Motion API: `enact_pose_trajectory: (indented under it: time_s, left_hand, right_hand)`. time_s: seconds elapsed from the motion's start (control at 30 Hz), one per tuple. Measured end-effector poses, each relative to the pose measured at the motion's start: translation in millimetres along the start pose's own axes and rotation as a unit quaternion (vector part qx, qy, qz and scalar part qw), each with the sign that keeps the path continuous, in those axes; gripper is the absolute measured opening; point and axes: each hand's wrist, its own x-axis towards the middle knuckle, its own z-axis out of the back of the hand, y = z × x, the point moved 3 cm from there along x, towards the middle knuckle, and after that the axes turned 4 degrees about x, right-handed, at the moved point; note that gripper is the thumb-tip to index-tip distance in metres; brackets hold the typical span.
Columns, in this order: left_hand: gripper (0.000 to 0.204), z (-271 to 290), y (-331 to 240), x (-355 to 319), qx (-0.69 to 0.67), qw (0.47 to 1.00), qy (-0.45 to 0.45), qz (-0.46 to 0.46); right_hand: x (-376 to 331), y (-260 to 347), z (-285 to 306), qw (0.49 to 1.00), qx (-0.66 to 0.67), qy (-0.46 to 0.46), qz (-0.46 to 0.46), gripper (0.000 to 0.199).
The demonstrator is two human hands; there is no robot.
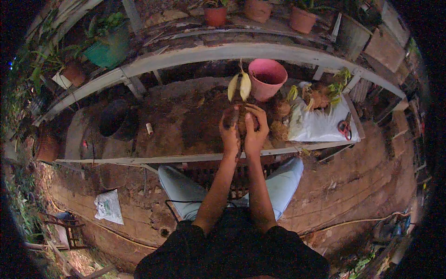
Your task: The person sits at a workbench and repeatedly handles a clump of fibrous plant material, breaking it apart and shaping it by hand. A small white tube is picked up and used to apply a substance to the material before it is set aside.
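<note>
A soil-covered workbench point(186, 125) fills the middle, edged by a pale wooden rail point(139, 160) along its near side. At 12 o'clock a grey beam point(209, 53) curves across, and above it a shelf carries 3 terracotta pots point(258, 9). At 10 o'clock stands a green planter point(109, 49) with leafy plants, and a smaller brown pot point(74, 73) sits below it. A dark round tub point(118, 121) rests on the bench at 9 o'clock. The floor point(367, 186) is bare reddish earth; a white bag point(109, 207) lies on it at 8 o'clock. The light is dim and warm.
</note>
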Motion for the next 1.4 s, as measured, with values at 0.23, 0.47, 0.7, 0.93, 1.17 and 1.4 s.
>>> enact_pose_trajectory:
  time_s: [0.23,0.47,0.7,0.93,1.17,1.4]
  left_hand:
    - [0.041,-22.9,-9.9,-20.0,-0.016,0.991,0.114,-0.073]
    - [0.047,-19.3,-29.5,-22.7,-0.172,0.967,0.151,0.111]
    - [0.039,1.6,-8.3,-13.6,-0.228,0.957,0.134,0.119]
    - [0.045,0.2,-1.5,-6.9,-0.059,0.981,0.163,0.087]
    - [0.051,-23.2,-18.6,-20.7,-0.131,0.973,0.190,0.023]
    - [0.029,-20.8,10.8,-28.9,-0.090,0.995,-0.018,-0.040]
  right_hand:
    - [7.5,18.0,21.9,0.999,0.036,-0.012,-0.015,0.011]
    - [7.8,29.9,6.7,0.998,0.050,0.001,-0.025,0.012]
    - [2.7,26.6,2.1,0.999,0.000,0.031,0.011,0.017]
    - [4.3,25.8,6.9,0.999,-0.034,-0.002,0.031,0.013]
    - [5.8,-11.4,23.5,0.912,0.320,-0.070,-0.248,0.009]
    - [4.7,-19.7,26.0,0.935,0.252,-0.047,-0.246,0.016]
